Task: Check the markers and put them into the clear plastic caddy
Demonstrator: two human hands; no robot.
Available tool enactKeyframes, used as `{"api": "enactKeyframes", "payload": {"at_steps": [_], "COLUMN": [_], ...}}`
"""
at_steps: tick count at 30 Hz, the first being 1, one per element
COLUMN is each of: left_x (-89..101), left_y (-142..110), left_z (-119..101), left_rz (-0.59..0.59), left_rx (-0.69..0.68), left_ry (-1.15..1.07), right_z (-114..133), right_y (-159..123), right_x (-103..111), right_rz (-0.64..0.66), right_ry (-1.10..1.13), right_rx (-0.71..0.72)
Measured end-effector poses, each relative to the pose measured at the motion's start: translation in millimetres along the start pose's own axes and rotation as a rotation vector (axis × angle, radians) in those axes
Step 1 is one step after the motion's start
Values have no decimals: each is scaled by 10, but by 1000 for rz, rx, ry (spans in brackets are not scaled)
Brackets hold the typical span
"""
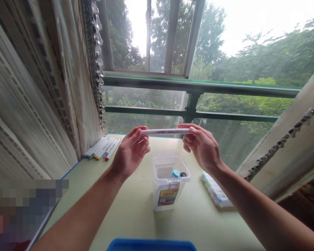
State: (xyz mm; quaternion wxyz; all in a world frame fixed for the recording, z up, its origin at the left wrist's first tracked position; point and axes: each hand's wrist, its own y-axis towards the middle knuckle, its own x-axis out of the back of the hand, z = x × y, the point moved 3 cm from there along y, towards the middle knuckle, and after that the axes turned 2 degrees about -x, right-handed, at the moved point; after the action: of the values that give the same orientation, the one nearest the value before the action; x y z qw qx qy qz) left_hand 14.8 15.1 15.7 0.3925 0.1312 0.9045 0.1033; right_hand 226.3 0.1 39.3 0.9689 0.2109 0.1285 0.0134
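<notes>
A white marker pen [166, 132] is held level by its two ends above the far part of the table. My left hand [131, 151] pinches its left end between thumb and fingers. At the other end, my right hand [201, 144] grips it the same way. Small print runs along the barrel. Below the pen stands a clear plastic container [171, 181] with a yellow and dark label. Inside it show a turquoise-topped marker [175, 173] and a black-topped one [183, 174].
Several white markers with coloured ends [104, 148] lie at the table's far left. A case of markers [216, 190] rests at the right, partly behind my forearm. At the near edge is a blue object [151, 245]. Curtains [36, 80] hang beside the window.
</notes>
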Motion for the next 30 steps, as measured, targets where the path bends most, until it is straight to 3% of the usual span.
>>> {"api": "enactKeyframes", "payload": {"at_steps": [7,20,30], "left_x": [-41,-9,32], "left_y": [-22,-35,-6], "left_z": [21,-18,-32], "left_rz": [31,56,28], "left_rx": [-101,-144,-105], "left_ry": [175,267,212], "right_z": [-66,-151,-130], "right_y": [-263,-537,-587], "right_x": [154,200,203], "right_rz": [-177,-256,-270], "right_ry": [50,-228,-400], "right_rx": [61,327,374]}}
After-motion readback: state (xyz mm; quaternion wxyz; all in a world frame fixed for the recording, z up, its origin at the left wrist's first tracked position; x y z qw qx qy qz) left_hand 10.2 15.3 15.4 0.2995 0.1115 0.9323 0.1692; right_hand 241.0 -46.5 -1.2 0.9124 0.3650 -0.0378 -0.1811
